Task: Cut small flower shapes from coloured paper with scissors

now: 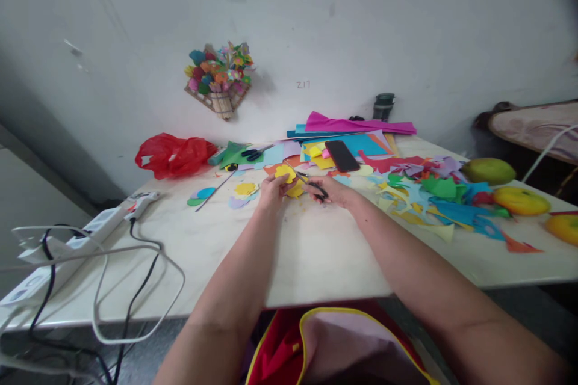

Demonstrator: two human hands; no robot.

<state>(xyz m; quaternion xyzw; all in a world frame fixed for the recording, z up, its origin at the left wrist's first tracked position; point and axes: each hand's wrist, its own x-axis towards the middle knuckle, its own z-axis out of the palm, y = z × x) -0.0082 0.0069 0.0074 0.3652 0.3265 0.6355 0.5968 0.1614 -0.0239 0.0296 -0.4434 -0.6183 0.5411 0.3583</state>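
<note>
My left hand (273, 189) pinches a yellow paper flower (284, 174) with a scalloped edge, above the middle of the table. In my right hand (333, 189) is a pair of scissors (320, 190) with dark handles, its blades pointing left at the flower's edge. Whether the blades touch the paper I cannot tell. Another yellow paper piece (295, 190) lies just below the flower. Left of my left hand rest a yellow paper flower (245, 189) and a lilac one (237, 201).
Colourful paper scraps (438, 192) cover the right side, beside mangoes (521, 200). A phone (342, 156) lies on paper sheets (361, 145). A second pair of scissors (253, 154) and a red plastic bag (174, 155) are at the back left. Power strips (97, 225) with cables line the left edge.
</note>
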